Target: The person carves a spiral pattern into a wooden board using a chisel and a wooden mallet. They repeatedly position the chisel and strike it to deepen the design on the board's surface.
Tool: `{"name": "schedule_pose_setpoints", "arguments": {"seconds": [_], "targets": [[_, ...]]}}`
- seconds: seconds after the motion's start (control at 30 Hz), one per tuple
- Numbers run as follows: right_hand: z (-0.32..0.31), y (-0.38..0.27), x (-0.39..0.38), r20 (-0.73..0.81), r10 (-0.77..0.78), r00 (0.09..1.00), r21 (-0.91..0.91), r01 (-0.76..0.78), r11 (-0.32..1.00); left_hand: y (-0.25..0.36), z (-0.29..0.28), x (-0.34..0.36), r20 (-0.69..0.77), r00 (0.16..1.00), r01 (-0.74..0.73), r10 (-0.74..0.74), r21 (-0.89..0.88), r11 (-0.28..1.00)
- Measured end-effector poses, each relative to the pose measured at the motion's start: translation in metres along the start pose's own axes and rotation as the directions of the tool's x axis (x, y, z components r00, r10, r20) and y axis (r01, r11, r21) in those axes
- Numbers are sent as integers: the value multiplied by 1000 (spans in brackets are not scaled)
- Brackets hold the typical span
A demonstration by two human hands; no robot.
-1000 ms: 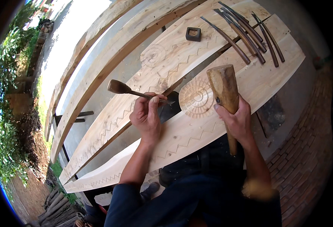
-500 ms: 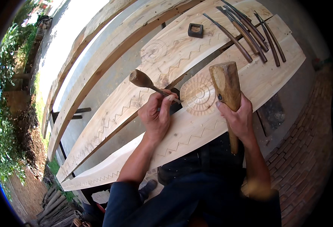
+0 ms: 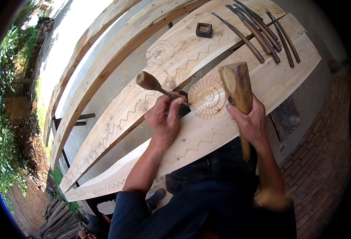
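My left hand [image 3: 164,119] is closed around the shaft of a wood-handled chisel [image 3: 148,82]. The chisel leans with its handle up and to the left, its tip at the left rim of a carved round rosette [image 3: 207,98]. That rosette has rings and a scalloped edge, cut into a pale wooden board [image 3: 191,137] that also bears a zigzag line. My right hand [image 3: 250,123] grips a wooden mallet [image 3: 237,85] by its handle, the thick head raised above the rosette's right side. My left wrist rests over the board's surface.
Several gouges [image 3: 259,34] with dark handles lie at the far right, partly across a second carved board [image 3: 121,105]. A small dark square box [image 3: 203,30] sits on that board. Two curved beams [image 3: 92,65] stretch along the left. Brick paving [image 3: 311,159] shows at right.
The boards and the tools on them sit slightly higher and further left in the picture. Chisel and mallet keep nearly the same places, both still held.
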State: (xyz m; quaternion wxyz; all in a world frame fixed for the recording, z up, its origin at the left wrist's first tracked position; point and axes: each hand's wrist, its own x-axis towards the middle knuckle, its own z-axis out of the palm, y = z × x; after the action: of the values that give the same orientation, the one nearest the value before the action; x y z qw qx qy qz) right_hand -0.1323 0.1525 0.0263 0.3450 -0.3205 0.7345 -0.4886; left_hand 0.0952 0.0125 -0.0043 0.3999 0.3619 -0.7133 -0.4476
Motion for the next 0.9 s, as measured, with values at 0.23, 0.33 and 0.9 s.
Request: {"name": "schedule_pose_setpoints", "arguments": {"seconds": [0.23,0.33,0.9], "targets": [[-1,-2,0,1,-11,1000,-13,11,1000,-3,0,1,13,1000,-24,24,2,1000],[-1,0,0,-3,-11,1000,-12,11,1000,-3,0,1,20,999,-28,28,14,1000],[0,1,2,-13,-25,1000,-36,24,999,13,6,23,126,953,-302,275,361,882]]}}
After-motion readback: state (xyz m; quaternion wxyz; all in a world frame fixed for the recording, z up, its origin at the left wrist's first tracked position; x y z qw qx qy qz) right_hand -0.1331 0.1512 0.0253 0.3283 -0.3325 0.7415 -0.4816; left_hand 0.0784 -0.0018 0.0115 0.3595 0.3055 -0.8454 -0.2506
